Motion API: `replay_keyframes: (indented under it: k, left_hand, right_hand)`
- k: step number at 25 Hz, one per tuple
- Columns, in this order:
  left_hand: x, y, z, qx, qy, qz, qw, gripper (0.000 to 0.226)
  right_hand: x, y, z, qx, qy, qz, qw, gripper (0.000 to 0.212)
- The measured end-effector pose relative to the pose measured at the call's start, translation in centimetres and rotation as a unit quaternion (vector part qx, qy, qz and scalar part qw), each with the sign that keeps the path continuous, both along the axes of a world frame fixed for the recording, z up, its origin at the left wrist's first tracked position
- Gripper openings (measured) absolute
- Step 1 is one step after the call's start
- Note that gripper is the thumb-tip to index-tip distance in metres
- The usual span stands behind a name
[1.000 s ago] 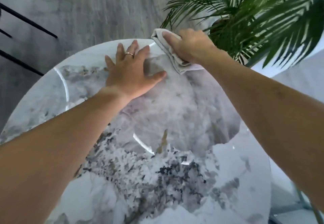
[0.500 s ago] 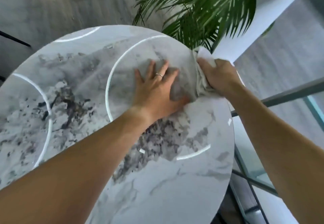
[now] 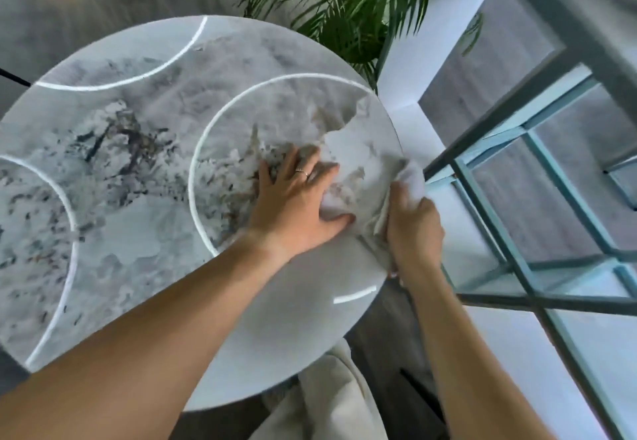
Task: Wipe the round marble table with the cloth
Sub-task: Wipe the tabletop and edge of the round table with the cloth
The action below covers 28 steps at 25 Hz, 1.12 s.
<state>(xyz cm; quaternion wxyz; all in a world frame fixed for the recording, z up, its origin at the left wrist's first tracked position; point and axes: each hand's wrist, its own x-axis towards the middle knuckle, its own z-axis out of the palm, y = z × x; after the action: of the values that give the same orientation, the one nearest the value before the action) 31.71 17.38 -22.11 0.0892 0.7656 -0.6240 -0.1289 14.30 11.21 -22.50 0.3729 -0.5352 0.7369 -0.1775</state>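
**Cloth at the right rim of the marble surface**

Here the right hand has its grip closed around a bunched white cloth, fingers wrapped over the fabric. The cloth sits at the right edge of the round marble surface, part of it pressed against the rim and part sticking up above the knuckles. A flap of it lies on the marble just beside the thumb of the other hand.

The left hand lies flat on the marble, palm down and fingers spread, holding nothing; a thin ring shows on one finger. It rests just left of the cloth.

The marble is white with grey and dark veining, and bright curved reflections cross its gloss. Nothing stands on it apart from the hands and cloth.

Beyond the far rim a green palm plant spreads its fronds; its pot is hidden. To the right runs a dark metal frame with glass panes. Pale fabric shows below the near edge.
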Motion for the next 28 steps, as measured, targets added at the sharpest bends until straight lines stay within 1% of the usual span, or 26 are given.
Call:
replay_keyframes:
  k: [2, 4, 5, 7, 9, 11, 13, 15, 18, 19, 21, 23, 25, 27, 28]
  left_hand:
    - [-0.8, 1.9, 0.1, -0.008, -0.013, -0.005, 1.0, 0.084]
    - [-0.8, 2.6, 0.1, -0.007, 0.007, -0.007, 1.0, 0.078]
    - [-0.7, 3.1, 0.1, -0.005, 0.021, -0.003, 1.0, 0.076]
    - [-0.4, 4.3, -0.1, -0.012, 0.033, 0.011, 0.999, 0.071]
    - [-0.4, 5.8, -0.4, -0.031, 0.033, 0.028, 0.999, 0.066]
    - [-0.7, 7.2, -0.6, -0.04, 0.029, 0.042, 0.998, 0.063]
    - [-1.1, 8.8, -0.7, -0.044, 0.027, 0.066, 0.996, 0.062]
    - [-1.6, 10.3, -0.5, -0.055, 0.02, 0.09, 0.994, 0.061]
    - [-2.7, 12.2, 0.0, -0.067, 0.017, 0.12, 0.99, 0.057]
    - [-3.0, 12.7, 0.1, -0.062, 0.021, 0.127, 0.99, 0.056]
    - [-3.0, 13.8, 0.1, -0.039, 0.029, 0.143, 0.989, 0.055]
    - [-1.9, 15.4, 0.0, -0.026, 0.024, 0.169, 0.985, 0.057]
    - [-0.2, 17.2, 0.0, -0.029, 0.022, 0.215, 0.976, 0.058]
    - [1.3, 18.8, -0.1, -0.017, 0.019, 0.27, 0.963, 0.058]
    - [1.8, 19.4, -0.2, -0.006, 0.015, 0.298, 0.954, 0.058]
  right_hand:
    - [-0.1, 2.4, 0.1, -0.009, 0.0, -0.028, 1.0, 0.049]
    - [0.5, 0.2, 0.4, -0.004, 0.014, -0.031, 0.999, 0.044]
    - [0.8, -1.3, 0.6, 0.002, 0.02, -0.02, 1.0, 0.045]
    - [1.4, -4.0, 0.8, 0.004, 0.011, 0.007, 1.0, 0.058]
    - [1.5, -4.5, 0.6, -0.012, -0.005, 0.018, 1.0, 0.064]
    - [1.1, -3.0, 0.5, -0.026, -0.035, 0.001, 0.999, 0.064]
    - [0.5, 0.0, 0.4, -0.014, -0.056, -0.038, 0.998, 0.059]
    - [0.0, 4.4, 0.1, 0.008, -0.077, -0.071, 0.994, 0.054]
    - [-0.2, 10.3, 0.2, 0.018, -0.134, -0.106, 0.985, 0.054]
    - [-0.1, 10.5, 0.3, 0.022, -0.145, -0.121, 0.982, 0.053]
    - [0.4, 7.7, 0.6, 0.005, -0.128, -0.128, 0.983, 0.052]
    - [0.7, 3.8, 0.9, -0.015, -0.098, -0.079, 0.992, 0.058]
    - [0.4, 2.9, 0.6, -0.057, -0.048, 0.022, 0.997, 0.063]
    - [-0.4, 6.1, -0.2, -0.137, -0.023, 0.146, 0.979, 0.064]
    - [-1.1, 8.2, -0.8, -0.181, -0.01, 0.213, 0.96, 0.063]
